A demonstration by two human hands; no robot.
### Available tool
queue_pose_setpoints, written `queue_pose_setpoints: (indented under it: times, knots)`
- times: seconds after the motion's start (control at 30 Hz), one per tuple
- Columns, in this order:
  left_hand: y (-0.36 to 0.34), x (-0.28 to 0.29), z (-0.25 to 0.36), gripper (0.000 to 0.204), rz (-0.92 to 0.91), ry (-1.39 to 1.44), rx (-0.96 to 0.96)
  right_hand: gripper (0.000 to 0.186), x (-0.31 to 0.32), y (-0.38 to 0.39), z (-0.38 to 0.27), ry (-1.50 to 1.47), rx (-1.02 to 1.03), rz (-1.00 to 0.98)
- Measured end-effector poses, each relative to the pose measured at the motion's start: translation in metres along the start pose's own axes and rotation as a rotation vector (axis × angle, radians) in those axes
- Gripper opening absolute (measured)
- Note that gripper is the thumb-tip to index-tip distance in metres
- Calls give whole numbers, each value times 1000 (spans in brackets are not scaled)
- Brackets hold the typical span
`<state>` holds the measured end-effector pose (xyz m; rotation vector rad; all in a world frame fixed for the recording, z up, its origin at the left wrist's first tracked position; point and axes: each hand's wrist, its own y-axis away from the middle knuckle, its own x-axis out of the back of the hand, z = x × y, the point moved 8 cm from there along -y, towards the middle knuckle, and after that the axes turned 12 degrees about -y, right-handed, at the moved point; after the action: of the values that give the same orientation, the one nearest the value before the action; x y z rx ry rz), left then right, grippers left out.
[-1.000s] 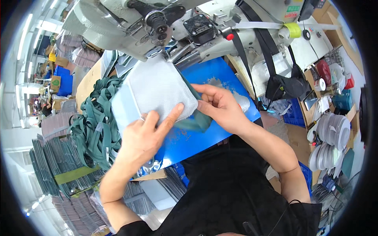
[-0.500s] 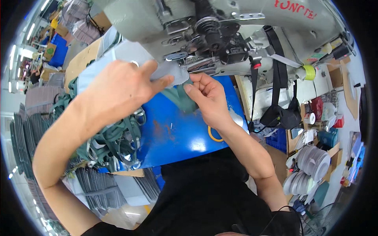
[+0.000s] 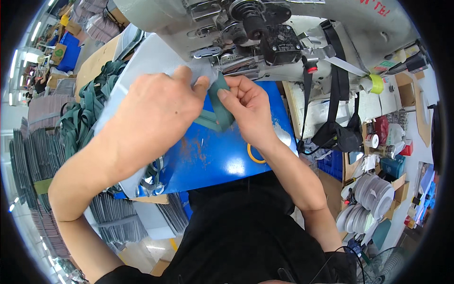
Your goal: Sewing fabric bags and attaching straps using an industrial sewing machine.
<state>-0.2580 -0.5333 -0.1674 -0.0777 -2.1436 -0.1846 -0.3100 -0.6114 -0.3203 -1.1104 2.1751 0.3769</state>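
A pale grey mesh fabric panel (image 3: 156, 52) reaches under the metal presser parts of the sewing machine (image 3: 255, 28). My left hand (image 3: 163, 109) bears on it with bent fingers, holding it just below those parts; its fingertips are partly hidden. From the panel's right corner a folded dark green strip (image 3: 217, 120) hangs over the blue table surface (image 3: 203, 165). My right hand (image 3: 248, 109) pinches that strip between thumb and curled fingers, just right of the panel. An orange scissor handle (image 3: 252, 156) lies beside my right wrist.
Tangled green straps (image 3: 85, 104) lie at the left, beside stacked grey panels (image 3: 26, 165). Black straps with a pouch (image 3: 331, 135) hang on the right. Spools of tape (image 3: 369, 199) sit lower right. A distant person (image 3: 41, 83) is at the far left.
Since a second ago the panel has moved up under the machine head, and my left hand has travelled up with it. My right hand has risen slightly, still pinching the green strip.
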Motion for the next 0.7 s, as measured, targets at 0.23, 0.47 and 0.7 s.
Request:
queue_pose_setpoints:
  times: [0.23, 0.47, 0.7]
  knots:
    - [-4, -8, 23, 42, -32, 106, 201, 20, -3, -1, 1, 3, 59, -3]
    - [-20, -25, 32, 42, 10, 343, 476, 26, 1, 0, 5, 72, 116, 4]
    - [37, -56, 61, 76, 526, 800, 486, 33, 8, 22, -9, 48, 54, -2]
